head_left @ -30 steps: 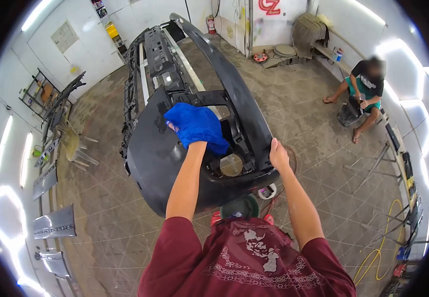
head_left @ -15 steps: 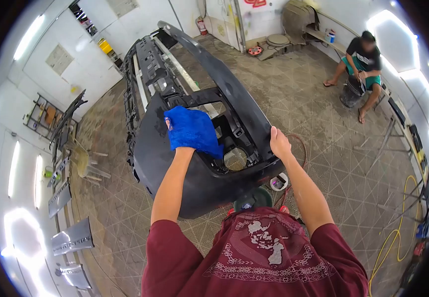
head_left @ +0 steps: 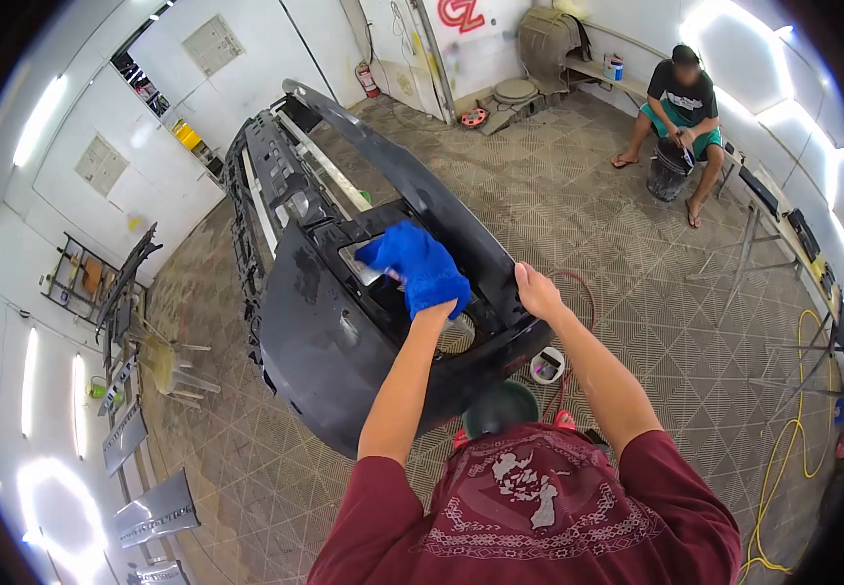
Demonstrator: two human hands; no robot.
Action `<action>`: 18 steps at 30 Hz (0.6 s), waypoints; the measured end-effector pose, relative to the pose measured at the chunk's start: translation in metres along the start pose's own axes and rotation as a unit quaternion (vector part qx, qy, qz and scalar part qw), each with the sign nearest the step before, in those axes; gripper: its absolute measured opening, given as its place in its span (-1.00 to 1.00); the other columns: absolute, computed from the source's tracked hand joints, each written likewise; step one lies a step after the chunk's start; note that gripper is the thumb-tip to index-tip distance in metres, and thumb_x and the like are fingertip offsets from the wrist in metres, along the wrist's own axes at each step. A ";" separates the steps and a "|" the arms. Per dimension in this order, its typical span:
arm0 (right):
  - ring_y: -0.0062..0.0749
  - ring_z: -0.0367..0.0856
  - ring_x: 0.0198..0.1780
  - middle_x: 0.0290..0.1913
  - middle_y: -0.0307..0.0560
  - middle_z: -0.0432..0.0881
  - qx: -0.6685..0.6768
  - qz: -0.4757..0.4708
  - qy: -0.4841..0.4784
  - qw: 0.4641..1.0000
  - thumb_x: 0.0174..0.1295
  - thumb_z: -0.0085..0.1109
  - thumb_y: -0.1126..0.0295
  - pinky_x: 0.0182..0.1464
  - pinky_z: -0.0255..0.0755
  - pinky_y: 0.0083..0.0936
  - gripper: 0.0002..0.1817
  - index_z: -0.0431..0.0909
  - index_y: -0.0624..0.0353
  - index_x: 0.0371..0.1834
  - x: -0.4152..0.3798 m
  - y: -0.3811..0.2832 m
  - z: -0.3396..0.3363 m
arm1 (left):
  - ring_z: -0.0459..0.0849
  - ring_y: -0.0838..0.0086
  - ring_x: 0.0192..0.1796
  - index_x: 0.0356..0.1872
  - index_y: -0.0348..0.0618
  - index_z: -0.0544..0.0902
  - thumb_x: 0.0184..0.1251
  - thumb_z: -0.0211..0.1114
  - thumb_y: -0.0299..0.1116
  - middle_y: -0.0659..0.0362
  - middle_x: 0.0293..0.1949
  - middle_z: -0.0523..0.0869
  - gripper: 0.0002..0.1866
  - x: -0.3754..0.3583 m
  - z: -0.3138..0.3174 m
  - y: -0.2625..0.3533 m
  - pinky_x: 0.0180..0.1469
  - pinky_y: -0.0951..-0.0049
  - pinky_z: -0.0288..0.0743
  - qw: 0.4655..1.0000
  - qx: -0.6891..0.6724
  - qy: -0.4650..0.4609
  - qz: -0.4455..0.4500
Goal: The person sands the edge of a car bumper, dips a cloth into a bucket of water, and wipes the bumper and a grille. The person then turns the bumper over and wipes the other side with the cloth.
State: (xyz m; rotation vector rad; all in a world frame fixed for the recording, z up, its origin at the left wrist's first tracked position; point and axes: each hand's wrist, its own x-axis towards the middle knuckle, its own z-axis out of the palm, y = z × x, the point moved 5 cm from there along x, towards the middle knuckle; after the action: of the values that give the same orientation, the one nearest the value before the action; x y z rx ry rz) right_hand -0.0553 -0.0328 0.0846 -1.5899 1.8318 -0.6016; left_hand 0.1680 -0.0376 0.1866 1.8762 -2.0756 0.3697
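A black car bumper (head_left: 310,336) stretches away in front of me, with damp-looking patches on its near left face. My left hand (head_left: 436,311) is closed on a blue cloth (head_left: 420,258), which covers most of the fingers. The cloth lies over the opening in the near end of the bumper. On the right, my right hand (head_left: 537,292) grips the bumper's outer edge, thumb on top and the other fingers largely out of sight.
A dark green bucket (head_left: 502,408) and a white container (head_left: 547,367) stand on the floor below the bumper. At back right a person (head_left: 680,107) sits over a black bucket (head_left: 670,173). A yellow hose (head_left: 783,439) lies at right; a stool (head_left: 173,369) stands left.
My left hand has carried the blue cloth rightward, from the bumper's left face to over the opening. My right hand keeps its hold on the edge. The view has shifted slightly.
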 end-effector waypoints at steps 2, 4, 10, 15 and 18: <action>0.31 0.45 0.45 0.43 0.22 0.54 0.042 -0.061 0.133 0.988 0.66 -0.28 -0.12 0.41 0.26 0.38 -0.38 0.39 0.02 0.53 -0.005 0.002 -0.005 | 0.61 -0.06 0.25 0.24 -0.20 0.60 0.20 0.42 -0.26 -0.10 0.18 0.63 -0.45 0.023 -0.034 0.009 0.33 0.00 0.44 0.939 -0.279 0.198 0.033; 0.22 0.49 0.42 0.53 0.25 0.41 0.040 -0.065 0.169 0.983 0.64 -0.15 -0.09 0.43 0.34 0.20 -0.38 0.35 0.04 0.58 -0.011 0.007 -0.005 | 0.61 -0.07 0.22 0.20 -0.20 0.60 0.20 0.43 -0.24 -0.09 0.14 0.63 -0.46 0.030 -0.061 0.026 0.29 -0.03 0.43 0.939 -0.296 0.166 0.052; -0.21 0.36 0.49 0.64 0.09 0.22 0.708 -0.249 -0.027 0.661 0.59 0.14 0.17 0.45 0.38 -0.28 -0.12 -0.20 -0.04 0.80 -0.071 -0.077 -0.089 | 0.59 -0.07 0.14 0.07 -0.18 0.60 0.16 0.47 -0.12 -0.06 0.01 0.65 -0.49 0.021 -0.153 0.086 0.17 -0.04 0.42 0.878 -0.432 0.042 0.202; -0.32 0.60 0.28 0.31 0.04 0.63 0.413 -0.156 0.097 0.892 0.54 0.22 0.27 0.35 0.45 -0.37 -0.50 0.48 0.17 0.48 -0.084 -0.079 -0.117 | 0.68 -0.05 0.14 0.02 -0.16 0.70 0.21 0.33 -0.27 -0.09 0.06 0.73 -0.64 -0.056 -0.093 0.128 0.27 -0.04 0.50 0.877 -0.393 -0.032 0.276; -0.36 0.68 0.16 0.13 -0.03 0.73 0.270 -0.212 0.305 0.888 0.54 0.21 0.31 0.30 0.49 -0.39 -0.70 0.65 0.24 0.19 -0.095 -0.090 -0.106 | 0.67 -0.16 0.17 0.04 -0.34 0.68 0.35 0.29 -0.33 -0.17 0.02 0.77 -0.66 -0.108 -0.089 0.105 0.33 -0.08 0.47 0.827 -0.488 -0.258 0.104</action>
State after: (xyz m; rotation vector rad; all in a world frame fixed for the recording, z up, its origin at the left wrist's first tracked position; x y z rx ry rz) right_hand -0.0621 0.0392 0.2366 -1.4934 1.4792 -1.8101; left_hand 0.0787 0.1070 0.2271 1.1512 -2.1033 -1.0903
